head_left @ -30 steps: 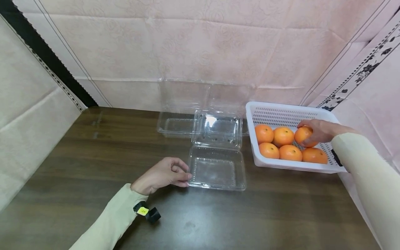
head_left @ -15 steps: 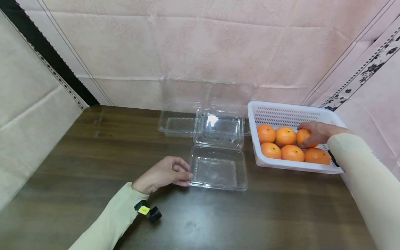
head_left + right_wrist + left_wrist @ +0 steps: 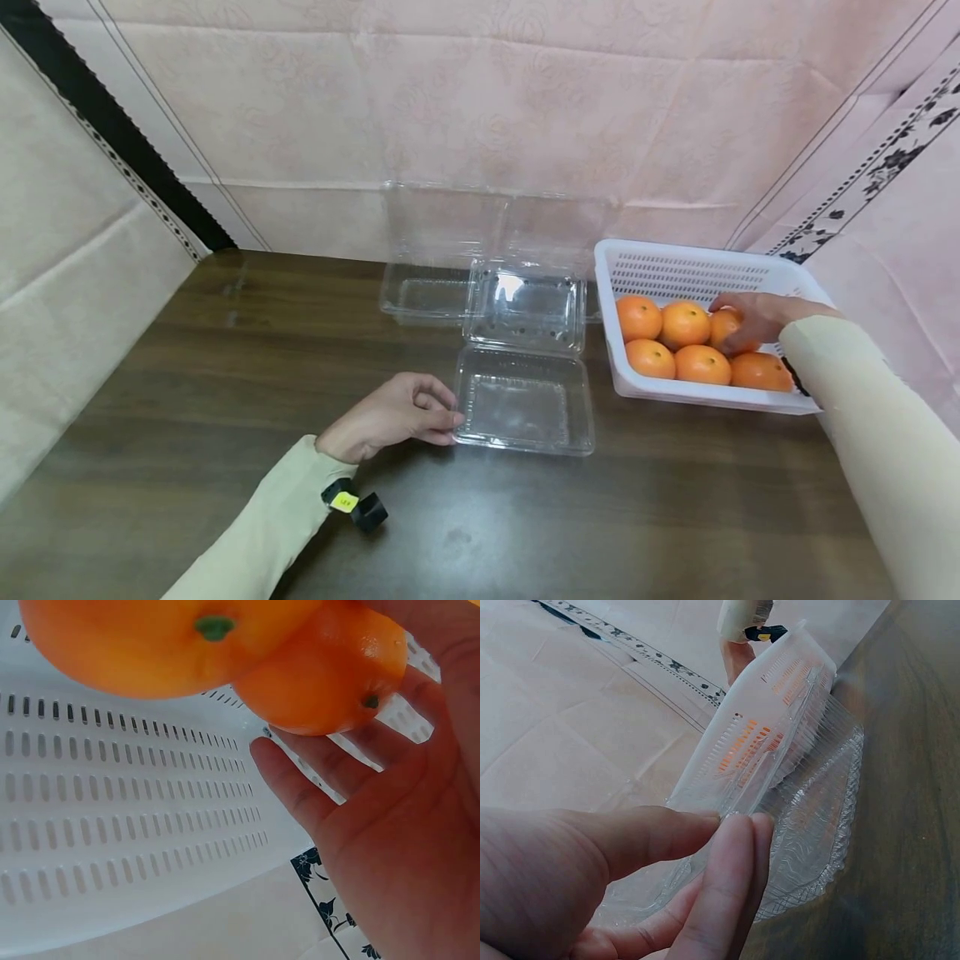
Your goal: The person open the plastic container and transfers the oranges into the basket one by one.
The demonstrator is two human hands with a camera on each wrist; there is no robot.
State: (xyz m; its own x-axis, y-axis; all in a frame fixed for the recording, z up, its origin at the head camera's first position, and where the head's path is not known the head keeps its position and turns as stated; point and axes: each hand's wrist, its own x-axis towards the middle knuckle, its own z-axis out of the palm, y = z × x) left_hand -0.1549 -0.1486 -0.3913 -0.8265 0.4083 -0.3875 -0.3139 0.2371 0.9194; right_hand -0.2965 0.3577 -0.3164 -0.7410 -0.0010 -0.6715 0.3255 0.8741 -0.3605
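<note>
An open clear plastic clamshell box (image 3: 525,408) lies on the dark wooden table (image 3: 225,375), its lid (image 3: 525,304) hinged back away from me. My left hand (image 3: 448,417) pinches the box's left rim; in the left wrist view the thumb and fingers (image 3: 727,855) meet on the clear rim (image 3: 817,817). To the right stands a white slotted basket (image 3: 675,258) holding several oranges. My right hand (image 3: 738,323) is inside it, curled over the back right orange (image 3: 723,327). In the right wrist view that orange (image 3: 322,675) rests against my fingers (image 3: 300,787).
More clear clamshell boxes (image 3: 431,296) stand open against the pink cloth wall behind. The basket sits close to the right cloth wall. Bare table spreads left and in front of the box. A second orange (image 3: 150,645) fills the top of the right wrist view.
My right hand and the orange under it have sunk slightly, back among the other oranges. The left hand keeps its hold on the box's rim.
</note>
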